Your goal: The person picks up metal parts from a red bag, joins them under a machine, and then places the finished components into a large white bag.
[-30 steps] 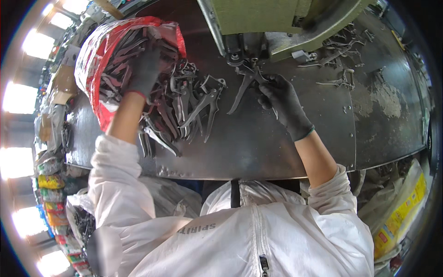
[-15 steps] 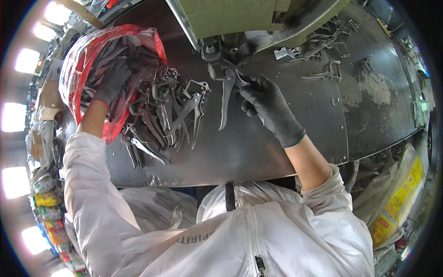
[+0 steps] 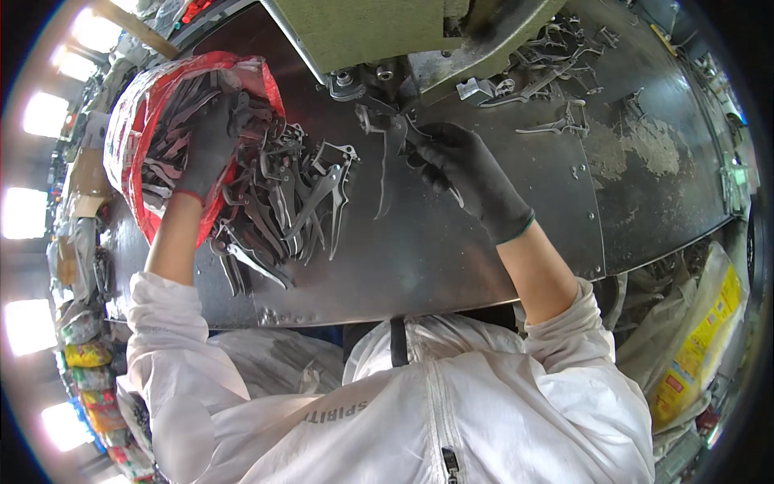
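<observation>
A dark steel worktable (image 3: 451, 258) spans the view, scuffed pale in a patch toward its far right, and a green machine body (image 3: 379, 28) rises over its far edge. Finished metal parts (image 3: 556, 81) lie scattered on the table to the right of the machine, well apart from the heap on the left. Below the table's right end stands a yellow sack (image 3: 693, 347) beside crumpled clear plastic, and colourful packets (image 3: 85, 379) are stacked along the left rim under a row of bright windows (image 3: 24, 214).
</observation>
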